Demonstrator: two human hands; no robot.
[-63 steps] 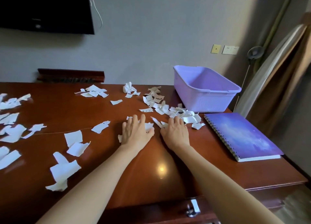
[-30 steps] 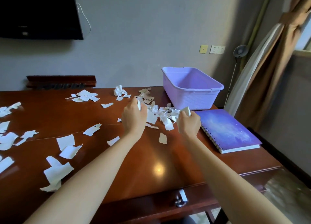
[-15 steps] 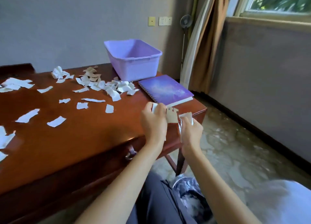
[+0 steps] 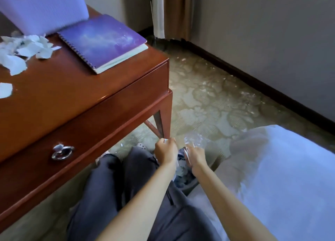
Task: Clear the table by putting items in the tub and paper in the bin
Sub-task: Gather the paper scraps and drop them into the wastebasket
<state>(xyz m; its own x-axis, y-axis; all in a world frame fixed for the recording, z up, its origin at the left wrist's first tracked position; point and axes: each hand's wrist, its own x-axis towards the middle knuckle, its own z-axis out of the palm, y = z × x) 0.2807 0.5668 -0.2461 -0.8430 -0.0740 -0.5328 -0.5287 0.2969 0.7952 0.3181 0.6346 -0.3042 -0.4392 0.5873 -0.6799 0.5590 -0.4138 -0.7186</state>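
Both my hands hang low beside the table's right leg, over a dark bin (image 4: pixel 185 180) lined with a clear plastic bag (image 4: pixel 196 139). My left hand (image 4: pixel 165 151) is curled round paper scraps, a white bit showing at its top. My right hand (image 4: pixel 195 155) is curled too, with a pale strip of paper at its fingers; the hand hides most of it. Torn paper scraps (image 4: pixel 23 49) lie on the table (image 4: pixel 87 97) at the upper left. The purple tub (image 4: pixel 45 9) stands at the table's back, with a purple spiral notebook (image 4: pixel 103 39) in front of it.
A drawer with a metal ring handle (image 4: pixel 62 152) runs along the table's front. My grey-trousered legs (image 4: pixel 108 192) are under the table edge. White bedding (image 4: pixel 282 179) fills the lower right. A curtain (image 4: pixel 175 10) hangs at the back; small scraps dot the patterned carpet (image 4: pixel 213 103).
My hands gathered scraps from the table, lifted them off its right front corner and dropped down to the bin by my legs. The view swung right and down.
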